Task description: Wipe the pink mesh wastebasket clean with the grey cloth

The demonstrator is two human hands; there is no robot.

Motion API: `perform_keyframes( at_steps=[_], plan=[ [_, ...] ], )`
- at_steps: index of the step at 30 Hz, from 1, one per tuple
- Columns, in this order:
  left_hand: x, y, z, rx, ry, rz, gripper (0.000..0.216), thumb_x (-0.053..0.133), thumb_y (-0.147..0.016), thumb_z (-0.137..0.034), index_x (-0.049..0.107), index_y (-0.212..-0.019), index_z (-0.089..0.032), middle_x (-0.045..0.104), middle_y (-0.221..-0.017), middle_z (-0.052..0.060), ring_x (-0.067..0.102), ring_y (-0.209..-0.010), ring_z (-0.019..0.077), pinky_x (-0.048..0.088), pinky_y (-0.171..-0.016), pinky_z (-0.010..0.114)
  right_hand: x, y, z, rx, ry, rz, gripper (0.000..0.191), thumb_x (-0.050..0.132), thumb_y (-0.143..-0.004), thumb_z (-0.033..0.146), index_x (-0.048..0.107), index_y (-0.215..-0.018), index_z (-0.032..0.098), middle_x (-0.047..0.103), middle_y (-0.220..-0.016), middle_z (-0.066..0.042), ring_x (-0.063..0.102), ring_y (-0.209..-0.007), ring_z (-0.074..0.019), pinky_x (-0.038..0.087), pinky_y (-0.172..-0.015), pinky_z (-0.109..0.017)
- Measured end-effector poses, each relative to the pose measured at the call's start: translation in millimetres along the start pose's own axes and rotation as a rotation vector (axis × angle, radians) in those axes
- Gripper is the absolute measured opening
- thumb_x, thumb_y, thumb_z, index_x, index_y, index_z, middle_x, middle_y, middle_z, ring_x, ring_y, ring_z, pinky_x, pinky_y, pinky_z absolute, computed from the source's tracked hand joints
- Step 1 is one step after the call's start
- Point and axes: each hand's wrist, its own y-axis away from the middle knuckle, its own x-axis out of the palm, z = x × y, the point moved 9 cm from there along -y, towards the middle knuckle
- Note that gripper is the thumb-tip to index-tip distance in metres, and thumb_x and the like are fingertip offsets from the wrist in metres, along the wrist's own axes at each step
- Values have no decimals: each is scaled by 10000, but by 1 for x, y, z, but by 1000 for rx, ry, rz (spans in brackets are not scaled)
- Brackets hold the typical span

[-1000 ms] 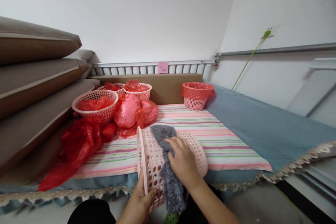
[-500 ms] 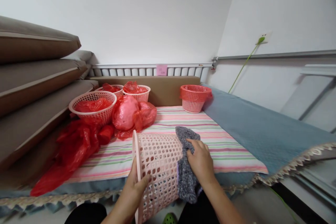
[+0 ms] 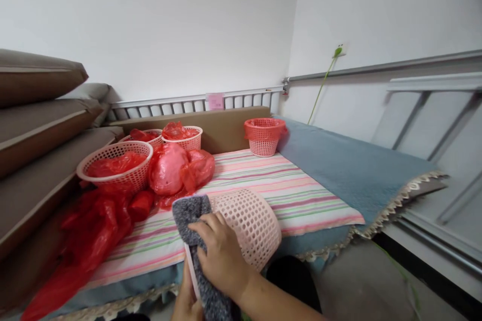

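Observation:
A pale pink perforated plastic basket lies on its side at the near edge of the bed, its rim toward me. My right hand presses a grey fuzzy cloth against the rim end of the basket, fingers closed over the cloth. My left hand is mostly hidden under the cloth and the right hand; it grips the basket's rim from below at the bottom of the view.
A striped pink sheet covers the bed over a blue blanket. Several pink baskets with red plastic bags stand at the left, another basket at the back. Brown cushions are stacked left. A metal rail runs along the right.
My right hand has carried the grey cloth from the basket's bottom end to its rim end on the left. The view has turned to the right.

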Motion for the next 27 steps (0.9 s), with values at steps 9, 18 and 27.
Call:
perform_keyframes(
  at_steps=[9,18,27],
  plan=[
    [25,10,6,-41,57,107,744,652,-770,-372,315,-1402,-173,486,-1382,166,432,-1277,318,271,-1107,455,-96,30,-179,495,406,-194,384,470,-742,75,594,-1093,172,582,-1056,-87,480,-1015,-242,396,-897,-362],
    [28,11,15,-17,190,80,846,651,-764,-395,192,-1447,-201,524,-1350,164,529,-1192,313,358,-1057,454,-73,20,-132,411,378,-183,400,479,-727,58,596,-1088,183,574,-1039,-82,464,-1020,-247,381,-907,-359],
    [-4,14,5,14,18,-13,748,778,-589,-303,515,-1282,-198,558,-1327,105,268,-1356,361,216,-1127,445,7,0,15,36,-20,-13,482,496,-675,47,581,-1097,264,548,-1010,-26,455,-996,-200,390,-902,-333]
  ],
)
